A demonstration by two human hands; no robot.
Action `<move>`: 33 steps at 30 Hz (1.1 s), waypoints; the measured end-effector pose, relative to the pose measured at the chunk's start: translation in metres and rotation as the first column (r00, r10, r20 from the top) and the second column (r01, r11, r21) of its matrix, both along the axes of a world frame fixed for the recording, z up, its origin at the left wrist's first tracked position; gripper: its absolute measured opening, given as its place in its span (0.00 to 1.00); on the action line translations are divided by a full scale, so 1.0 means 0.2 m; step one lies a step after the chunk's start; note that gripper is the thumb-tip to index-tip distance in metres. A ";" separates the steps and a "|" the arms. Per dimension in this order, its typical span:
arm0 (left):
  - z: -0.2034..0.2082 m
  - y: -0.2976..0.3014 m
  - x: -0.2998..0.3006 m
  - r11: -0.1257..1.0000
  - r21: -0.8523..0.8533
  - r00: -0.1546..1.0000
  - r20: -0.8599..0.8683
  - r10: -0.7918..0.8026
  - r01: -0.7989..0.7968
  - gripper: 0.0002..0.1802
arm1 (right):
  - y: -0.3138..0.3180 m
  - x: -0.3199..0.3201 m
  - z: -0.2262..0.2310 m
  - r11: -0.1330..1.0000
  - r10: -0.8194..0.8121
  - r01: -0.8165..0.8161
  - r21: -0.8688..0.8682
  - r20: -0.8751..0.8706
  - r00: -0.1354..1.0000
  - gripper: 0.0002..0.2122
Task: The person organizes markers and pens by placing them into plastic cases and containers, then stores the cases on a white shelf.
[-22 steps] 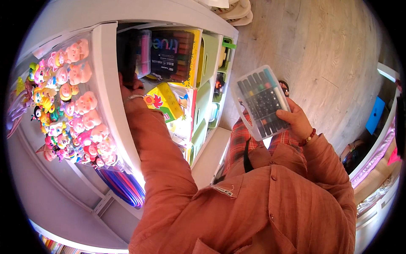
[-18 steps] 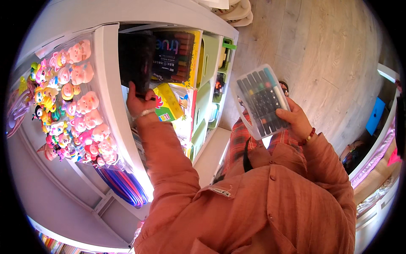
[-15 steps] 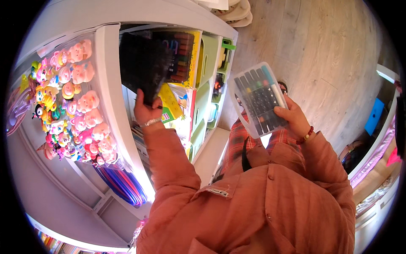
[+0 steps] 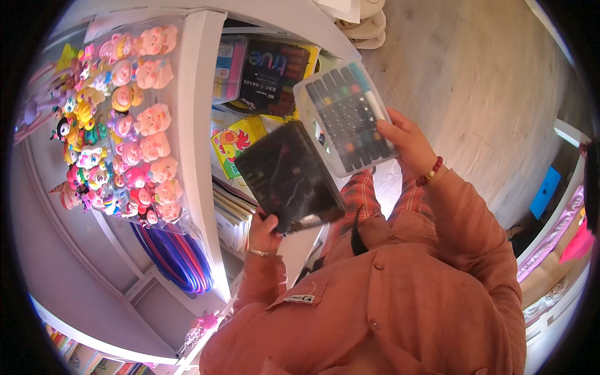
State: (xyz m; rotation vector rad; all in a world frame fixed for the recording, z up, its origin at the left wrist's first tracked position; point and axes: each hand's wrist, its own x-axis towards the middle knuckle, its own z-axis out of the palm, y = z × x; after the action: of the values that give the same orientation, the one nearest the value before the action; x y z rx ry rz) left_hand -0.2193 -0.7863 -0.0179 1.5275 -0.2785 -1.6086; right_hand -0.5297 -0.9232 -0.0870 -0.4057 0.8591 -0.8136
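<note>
My left hand (image 4: 265,232) grips a flat black case (image 4: 290,178) by its lower left corner, thumb on top. The case is out in front of the shelf and its glossy face is towards me; what is inside does not show. In my right hand (image 4: 407,142) is a clear plastic case of markers (image 4: 347,119), held by its right edge with the thumb on the lid. Dark-barrelled markers lie side by side in it. The two cases are close together, the black one lower and to the left.
Inside the shelf are a dark marker box (image 4: 269,75), a pink-and-blue clear case (image 4: 229,69), a yellow-green box (image 4: 236,142) and stacked papers (image 4: 230,206). Small toy figures (image 4: 125,125) hang in clear pockets at the left, above blue and purple tubing (image 4: 178,259). Wooden floor (image 4: 475,94) lies at right.
My left hand has drawn the black case out of the shelf, down and towards me. The marker case in my right hand has moved left, nearer the shelf. The view has shifted.
</note>
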 end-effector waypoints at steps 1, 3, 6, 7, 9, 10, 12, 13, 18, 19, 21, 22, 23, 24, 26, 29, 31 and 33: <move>0.01 0.06 0.01 1.000 0.017 1.000 -0.021 -0.012 0.012 0.24 | -0.03 0.02 0.02 0.997 0.026 -0.030 -0.065 -0.049 0.998 0.21; 0.04 0.14 0.03 0.998 0.049 0.997 -0.064 -0.035 0.038 0.31 | -0.08 0.07 0.04 0.993 0.025 -0.032 -0.109 -0.068 0.997 0.21; 0.09 0.15 -0.03 0.996 0.094 1.000 -0.009 -0.009 0.010 0.26 | -0.15 0.15 0.06 0.988 0.018 -0.037 -0.153 -0.128 0.992 0.22; 0.11 0.17 -0.03 0.994 0.106 1.000 0.002 0.000 0.000 0.25 | -0.16 0.17 0.07 0.986 0.013 -0.037 -0.162 -0.149 0.989 0.22; 0.09 0.19 -0.02 0.994 0.110 1.000 0.009 0.010 -0.011 0.24 | -0.17 0.19 0.08 0.990 -0.024 0.009 -0.139 -0.103 0.994 0.22; 0.08 0.21 0.00 0.994 0.104 1.000 0.009 0.018 -0.019 0.24 | -0.18 0.21 0.07 0.992 -0.040 0.029 -0.126 -0.079 0.996 0.22; 0.08 0.22 0.00 0.994 0.093 0.999 -0.007 0.050 -0.049 0.23 | -0.17 0.20 0.05 0.996 -0.036 0.030 -0.081 -0.075 0.997 0.22; 0.08 0.23 -0.01 0.994 0.095 0.998 -0.010 0.063 -0.062 0.23 | -0.16 0.19 0.06 0.998 -0.038 0.035 -0.045 -0.077 0.996 0.21; 0.08 0.20 0.01 0.995 0.070 0.995 -0.057 0.078 -0.074 0.23 | -0.09 0.10 0.02 0.998 -0.056 0.056 -0.008 -0.091 0.994 0.21; 0.09 0.16 0.00 0.996 0.045 0.995 -0.059 0.084 -0.082 0.24 | -0.07 0.08 0.01 0.997 -0.073 0.074 0.005 -0.091 0.993 0.21; 0.08 0.09 0.03 0.999 -0.017 0.996 -0.077 0.042 -0.044 0.26 | -0.03 0.04 -0.01 0.993 -0.109 0.113 0.033 -0.091 0.990 0.21; 0.07 0.06 0.04 0.995 -0.034 0.994 -0.060 0.090 -0.092 0.26 | -0.01 0.03 -0.01 0.991 -0.120 0.124 0.042 -0.091 0.989 0.21; 0.06 0.01 0.03 0.989 -0.052 0.990 -0.044 0.137 -0.139 0.26 | 0.01 0.02 -0.02 0.989 -0.130 0.136 0.052 -0.091 0.987 0.21; 0.05 -0.03 0.04 0.980 -0.072 0.983 -0.030 0.184 -0.186 0.25 | 0.03 0.01 -0.02 0.987 -0.142 0.148 0.062 -0.092 0.986 0.21; 0.03 -0.12 0.11 0.969 -0.031 0.969 -0.042 0.243 -0.244 0.20 | 0.06 -0.02 -0.04 0.989 -0.121 0.129 0.073 -0.100 0.988 0.21; -0.04 -0.32 0.20 0.961 -0.056 0.960 -0.095 0.265 -0.270 0.16 | 0.12 -0.06 -0.06 0.989 -0.117 0.127 0.074 -0.125 0.985 0.22; -0.04 -0.48 0.21 0.952 -0.060 0.946 -0.146 0.290 -0.301 0.13 | 0.16 -0.08 -0.07 0.988 -0.122 0.134 0.083 -0.137 0.983 0.22; -0.04 -0.64 0.18 0.913 -0.088 0.916 -0.075 0.394 -0.399 0.17 | 0.18 -0.10 -0.09 0.985 -0.118 0.134 0.105 -0.148 0.982 0.23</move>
State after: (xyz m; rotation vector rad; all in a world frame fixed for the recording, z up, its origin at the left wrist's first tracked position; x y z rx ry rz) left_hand -0.1835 -0.9148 -0.0263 1.3557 -0.0128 -1.2901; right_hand -0.5494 -0.8865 -0.1041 -0.3124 1.0667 -0.8556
